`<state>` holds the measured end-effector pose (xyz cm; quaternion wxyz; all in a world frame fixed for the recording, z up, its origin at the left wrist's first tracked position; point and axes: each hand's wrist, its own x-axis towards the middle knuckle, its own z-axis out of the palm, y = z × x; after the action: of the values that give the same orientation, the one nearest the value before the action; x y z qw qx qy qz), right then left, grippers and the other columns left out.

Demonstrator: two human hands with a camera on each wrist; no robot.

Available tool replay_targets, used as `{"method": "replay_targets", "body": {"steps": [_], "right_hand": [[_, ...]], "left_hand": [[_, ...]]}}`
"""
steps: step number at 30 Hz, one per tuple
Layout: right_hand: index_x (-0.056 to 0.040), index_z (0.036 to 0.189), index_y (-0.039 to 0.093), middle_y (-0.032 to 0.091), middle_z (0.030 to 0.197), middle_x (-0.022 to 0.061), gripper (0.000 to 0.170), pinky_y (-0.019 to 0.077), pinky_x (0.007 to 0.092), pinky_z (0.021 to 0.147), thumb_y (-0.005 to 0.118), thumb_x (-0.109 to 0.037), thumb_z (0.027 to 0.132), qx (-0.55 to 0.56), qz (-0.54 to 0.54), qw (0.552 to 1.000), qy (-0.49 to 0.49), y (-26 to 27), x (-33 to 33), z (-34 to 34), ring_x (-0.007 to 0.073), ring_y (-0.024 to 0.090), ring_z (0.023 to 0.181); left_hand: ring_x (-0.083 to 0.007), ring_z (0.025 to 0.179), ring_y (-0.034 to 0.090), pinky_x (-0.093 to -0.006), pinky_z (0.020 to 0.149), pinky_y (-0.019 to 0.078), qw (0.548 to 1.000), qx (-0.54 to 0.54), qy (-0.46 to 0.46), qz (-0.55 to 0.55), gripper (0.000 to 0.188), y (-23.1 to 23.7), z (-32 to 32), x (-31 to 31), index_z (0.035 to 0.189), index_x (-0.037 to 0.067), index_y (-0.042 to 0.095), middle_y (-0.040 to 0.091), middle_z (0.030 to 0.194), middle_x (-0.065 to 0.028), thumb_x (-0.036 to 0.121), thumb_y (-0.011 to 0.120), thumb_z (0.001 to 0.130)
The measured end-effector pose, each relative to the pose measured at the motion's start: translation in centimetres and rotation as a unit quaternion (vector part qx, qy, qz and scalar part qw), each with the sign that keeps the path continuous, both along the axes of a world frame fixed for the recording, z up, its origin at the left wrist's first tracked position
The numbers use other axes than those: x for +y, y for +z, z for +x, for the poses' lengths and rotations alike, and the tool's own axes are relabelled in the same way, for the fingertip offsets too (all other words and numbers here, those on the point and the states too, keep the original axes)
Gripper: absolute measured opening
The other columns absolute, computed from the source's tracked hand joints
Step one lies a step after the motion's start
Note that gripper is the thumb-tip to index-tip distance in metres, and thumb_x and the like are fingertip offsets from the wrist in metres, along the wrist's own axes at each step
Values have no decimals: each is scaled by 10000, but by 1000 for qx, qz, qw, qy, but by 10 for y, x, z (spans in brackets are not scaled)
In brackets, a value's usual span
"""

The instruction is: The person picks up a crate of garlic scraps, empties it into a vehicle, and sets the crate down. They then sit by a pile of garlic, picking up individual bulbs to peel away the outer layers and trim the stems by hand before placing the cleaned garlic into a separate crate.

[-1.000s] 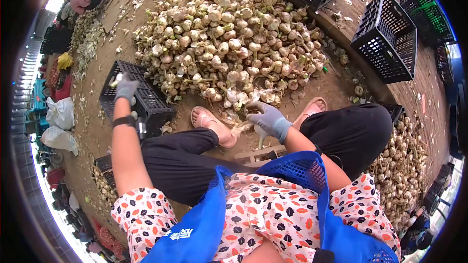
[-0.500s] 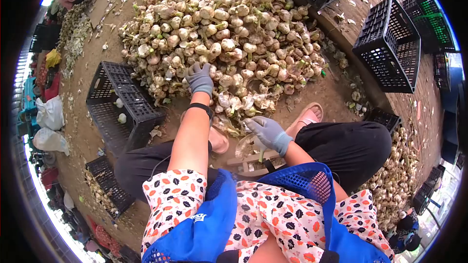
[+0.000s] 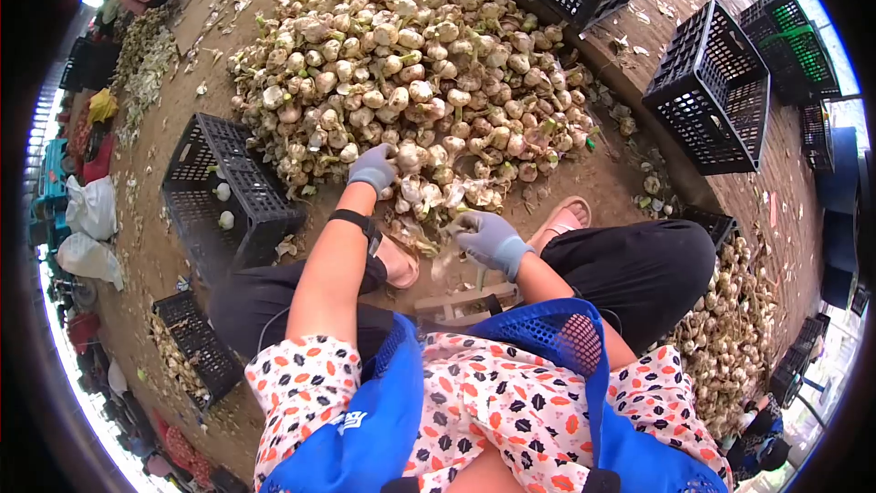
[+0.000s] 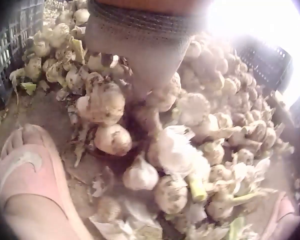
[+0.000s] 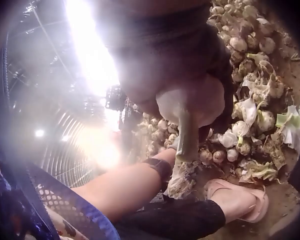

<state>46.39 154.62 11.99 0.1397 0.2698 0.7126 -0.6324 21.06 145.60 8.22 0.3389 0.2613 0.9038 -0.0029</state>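
A heap of garlic bulbs (image 3: 401,82) lies in front of the person. At its near edge the gloved left hand (image 3: 372,167) reaches among the bulbs; the left wrist view shows the glove (image 4: 140,50) from behind, against bulbs, its grip hidden. Close to the body, the gloved right hand (image 3: 493,242) holds a white bulb (image 5: 210,100), whose cut green stem (image 5: 187,140) points downward in the right wrist view. Loose papery peel and white bulbs (image 4: 172,150) lie below the left hand.
A black crate (image 3: 265,192) with a few bulbs lies at the left, a smaller one (image 3: 205,347) below it. More black crates (image 3: 707,91) stand at the right. A wooden frame (image 3: 461,304) lies between the sandalled feet. Another garlic pile (image 3: 730,338) is at lower right.
The left hand has gone from the left crate to the heap, then slightly back toward the body. The right hand stays near the same spot, turned a little.
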Motion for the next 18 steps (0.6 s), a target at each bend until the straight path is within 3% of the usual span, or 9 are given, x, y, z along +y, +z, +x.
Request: {"method": "replay_targets", "body": {"steps": [4,6,7,10,12,14,16,17,18], "right_hand": [[-37,1132,597,640,1041,175,450,483,338,808,652,-266,749,-18,81,996,-15,1,2,-5,263,634,924],[-26,1280,463,585,1177,170,623,469,321,862,667,-295,757,164,136,959,-187,-17,-4,-9,249,611,989],[-26,1280,463,585,1177,170,623,469,321,862,667,-295,757,165,138,959,-186,-4,-4,-9,249,611,989],[-10,1333,362,530,1245,151,745,448,306,900,721,-269,733,208,36,964,-162,32,-3,-10,222,573,1047],[-21,1297,403,548,1194,120,727,439,292,898,772,-201,697,269,-102,925,-246,44,-8,-8,174,550,1057],[-51,1270,428,559,1157,127,710,460,297,878,788,-137,664,301,-36,915,-268,42,-9,-7,201,563,1052],[-47,1239,416,544,1136,86,687,474,291,877,794,-95,667,368,242,864,-244,49,-8,-7,183,561,1029],[-72,1195,433,558,1073,110,671,489,321,827,803,-109,636,358,353,835,-224,55,-6,-1,249,580,979],[-72,1195,433,558,1073,110,671,489,321,827,803,-109,636,359,355,833,-224,58,-7,0,249,580,979]], "left_hand": [[-244,924,625,-339,817,484,981,-114,-42,148,303,35,22,7,1078,159,658,663,993,-124,304,678,813],[-203,891,630,-314,797,486,963,-153,-69,212,277,61,32,5,1040,145,676,676,936,-112,306,691,815],[-162,876,619,-287,777,485,943,-218,-50,248,270,79,42,2,1049,115,667,673,934,-93,261,694,823],[-95,876,594,-235,753,490,887,-334,-9,320,311,123,70,-8,1106,24,615,654,980,-59,138,700,829],[-106,941,596,-256,827,489,793,-352,113,484,339,117,84,-17,1205,12,542,635,1056,-46,134,616,897],[-101,948,590,-251,843,487,760,-382,178,494,350,131,110,-18,1252,21,503,618,1077,-30,152,561,933],[-93,963,578,-244,842,487,698,-392,195,567,366,133,128,-18,1264,25,502,601,1109,-23,189,553,940],[-87,980,563,-235,854,478,697,-384,209,568,392,119,131,-19,1281,29,492,579,1146,-13,197,565,934],[-87,980,563,-235,854,478,696,-384,206,570,392,121,136,-17,1281,29,492,579,1146,-13,197,565,934]]}}
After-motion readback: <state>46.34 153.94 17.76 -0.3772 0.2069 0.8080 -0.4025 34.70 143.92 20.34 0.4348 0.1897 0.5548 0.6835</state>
